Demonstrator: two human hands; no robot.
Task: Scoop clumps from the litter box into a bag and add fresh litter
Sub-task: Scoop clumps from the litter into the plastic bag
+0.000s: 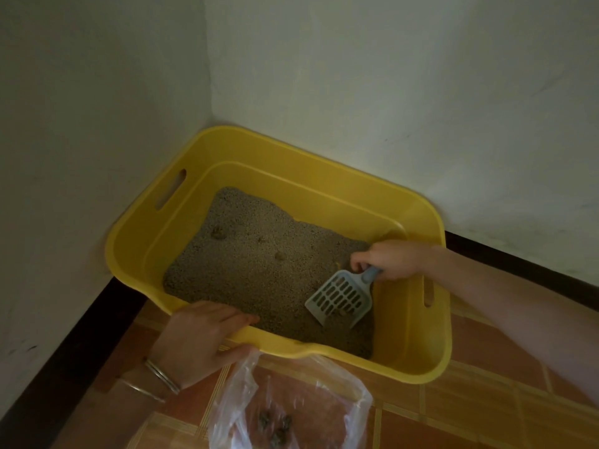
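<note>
Litter box (411, 335) and scoop both had fingers on them. The right hand's (389, 259) fingers (359, 262) were curled tight round the short handle of a grey-blue plastic scoop (340, 298). Its flat, slotted blade tilted down and toward the near side, with the front edge touching the litter (259, 270) at the box's near right.

The left hand's (201, 338) fingers (233, 317) lay straight and pressed together over the near rim, their tips just reaching the grains. The thumb sat outside the wall, beside the mouth of a clear, crinkled plastic bag (304, 393); whether it held the bag's edge was hard to tell. Thin metal bangles (162, 377) circled that wrist.

Two small dark clumps (218, 233) showed in the far half of the litter, well apart from the scoop. A few more clumps (275, 426) lay in the bag's bottom.

The box was a smooth, rounded yellow tub with slot handles in its left and right ends, and the grey-beige granular litter was banked higher at the far left. It stood in a corner of pale walls (389, 76) on glossy terracotta tiles (486, 400), edged by dark skirting (518, 270).
</note>
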